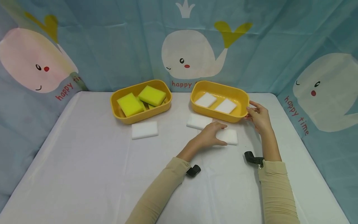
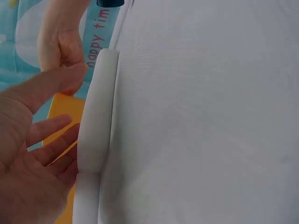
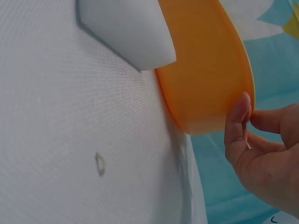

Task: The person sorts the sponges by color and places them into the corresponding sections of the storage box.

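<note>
Reaching over a table spread with a white tablecloth (image 1: 84,161), a person in tan sleeves (image 1: 160,189) holds the left hand (image 1: 211,135) about a near white block (image 1: 227,137), thumb and fingers spread wide and uncurled. Whether the fingertips touch the foam-like slab cannot be told.

The right hand (image 1: 259,116) grips the right yellow tray (image 1: 223,116) at its right end, thumb and fingers pinching the rim from both sides. The tray's floor carries two inside blocks (image 1: 226,106), lying flat, side by side and apart, with yellow floor showing between them and toward the gripped end.

Just in front of the tray's long near edge lies a second white block (image 1: 197,121), flat, its right end close to the left hand; whether it touches the near block is hidden. The near block sits farther right and closer to the person.

Across a gap of cloth stands the left yellow tray (image 1: 151,113), set at a slant by the table's back edge and loaded with yellow sponges (image 1: 130,105), some leaning on others beneath. A lone white block (image 1: 144,130) lies just before its front wall.

Broad stretches of cloth run leftward and toward the person, while a narrower strip separates the right hand from the table's right edge. A blue whale-print curtain (image 1: 120,46) hangs behind.
</note>
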Demonstrator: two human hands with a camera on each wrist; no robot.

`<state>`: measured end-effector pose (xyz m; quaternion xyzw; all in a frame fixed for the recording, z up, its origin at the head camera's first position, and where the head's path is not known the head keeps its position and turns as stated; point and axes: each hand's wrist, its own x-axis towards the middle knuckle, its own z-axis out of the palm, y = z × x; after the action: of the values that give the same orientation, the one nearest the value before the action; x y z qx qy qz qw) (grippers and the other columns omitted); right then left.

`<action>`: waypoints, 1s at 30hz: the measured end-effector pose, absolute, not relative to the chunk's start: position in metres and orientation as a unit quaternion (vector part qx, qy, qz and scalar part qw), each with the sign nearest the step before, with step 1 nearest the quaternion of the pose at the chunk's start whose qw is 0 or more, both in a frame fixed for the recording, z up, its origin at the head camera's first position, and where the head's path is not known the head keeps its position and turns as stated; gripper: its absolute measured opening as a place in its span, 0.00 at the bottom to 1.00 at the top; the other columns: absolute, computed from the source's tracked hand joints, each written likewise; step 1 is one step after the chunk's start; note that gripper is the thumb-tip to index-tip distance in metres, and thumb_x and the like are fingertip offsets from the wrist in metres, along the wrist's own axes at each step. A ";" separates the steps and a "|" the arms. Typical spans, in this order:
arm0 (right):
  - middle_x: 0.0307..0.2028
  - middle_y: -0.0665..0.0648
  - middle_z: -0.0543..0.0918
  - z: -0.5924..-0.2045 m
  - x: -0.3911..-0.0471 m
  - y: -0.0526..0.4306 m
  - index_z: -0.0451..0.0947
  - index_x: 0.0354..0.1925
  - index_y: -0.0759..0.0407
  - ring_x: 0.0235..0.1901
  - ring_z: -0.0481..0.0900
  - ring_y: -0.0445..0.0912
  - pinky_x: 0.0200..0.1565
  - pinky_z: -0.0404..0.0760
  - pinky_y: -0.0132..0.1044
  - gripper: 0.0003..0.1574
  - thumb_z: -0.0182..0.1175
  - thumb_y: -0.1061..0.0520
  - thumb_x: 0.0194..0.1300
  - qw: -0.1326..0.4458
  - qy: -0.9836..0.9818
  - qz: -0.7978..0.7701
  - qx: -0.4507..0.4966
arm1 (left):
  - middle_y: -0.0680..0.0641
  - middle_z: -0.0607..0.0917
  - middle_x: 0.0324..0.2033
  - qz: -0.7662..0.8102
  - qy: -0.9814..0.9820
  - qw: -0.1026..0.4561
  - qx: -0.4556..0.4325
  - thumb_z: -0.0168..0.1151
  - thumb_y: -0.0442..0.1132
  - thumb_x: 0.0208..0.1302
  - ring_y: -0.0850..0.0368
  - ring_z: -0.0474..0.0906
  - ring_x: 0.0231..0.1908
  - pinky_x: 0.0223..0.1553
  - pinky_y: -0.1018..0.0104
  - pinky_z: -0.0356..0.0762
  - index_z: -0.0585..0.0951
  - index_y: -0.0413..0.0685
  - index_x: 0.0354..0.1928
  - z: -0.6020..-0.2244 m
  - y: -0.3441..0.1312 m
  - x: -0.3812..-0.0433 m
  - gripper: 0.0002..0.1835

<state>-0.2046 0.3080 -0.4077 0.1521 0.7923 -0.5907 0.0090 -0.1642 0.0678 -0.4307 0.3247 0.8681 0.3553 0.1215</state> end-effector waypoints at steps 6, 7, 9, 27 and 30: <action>0.48 0.55 0.72 -0.406 -0.203 0.306 0.54 0.83 0.59 0.31 0.76 0.36 0.38 0.84 0.21 0.38 0.52 0.54 0.83 0.008 0.790 -0.596 0.144 | 0.41 0.77 0.68 0.344 0.871 0.131 0.326 0.78 0.40 0.63 0.47 0.70 0.71 0.76 0.64 0.63 0.76 0.38 0.71 -0.433 0.068 -0.165 0.36; 0.48 0.55 0.71 -0.406 -0.203 0.306 0.54 0.83 0.59 0.31 0.76 0.36 0.37 0.84 0.21 0.38 0.52 0.55 0.83 0.008 0.790 -0.596 0.143 | 0.41 0.77 0.68 0.345 0.871 0.132 0.326 0.78 0.39 0.63 0.47 0.70 0.71 0.76 0.64 0.63 0.76 0.38 0.71 -0.433 0.068 -0.165 0.36; 0.48 0.55 0.72 -0.405 -0.203 0.306 0.54 0.83 0.59 0.31 0.76 0.36 0.38 0.84 0.21 0.38 0.52 0.55 0.83 0.007 0.791 -0.595 0.143 | 0.41 0.77 0.68 0.344 0.870 0.136 0.325 0.78 0.39 0.64 0.47 0.69 0.72 0.77 0.64 0.62 0.77 0.38 0.71 -0.433 0.068 -0.165 0.35; 0.48 0.56 0.72 -0.406 -0.204 0.309 0.54 0.83 0.59 0.31 0.77 0.36 0.36 0.84 0.21 0.39 0.53 0.54 0.83 0.006 0.787 -0.601 0.141 | 0.42 0.79 0.67 0.328 0.871 0.135 0.338 0.75 0.39 0.66 0.48 0.70 0.71 0.76 0.65 0.62 0.77 0.39 0.71 -0.429 0.069 -0.165 0.32; 0.47 0.56 0.72 -0.407 -0.205 0.309 0.54 0.83 0.59 0.30 0.77 0.36 0.36 0.84 0.21 0.39 0.53 0.54 0.83 0.006 0.784 -0.604 0.143 | 0.42 0.79 0.67 0.332 0.868 0.138 0.342 0.75 0.40 0.67 0.48 0.70 0.71 0.76 0.65 0.62 0.77 0.40 0.71 -0.427 0.068 -0.164 0.33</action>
<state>-0.2045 0.3086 -0.4068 0.1428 0.7837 -0.6045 0.0063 -0.1640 0.0680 -0.4266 0.3420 0.8680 0.3324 0.1381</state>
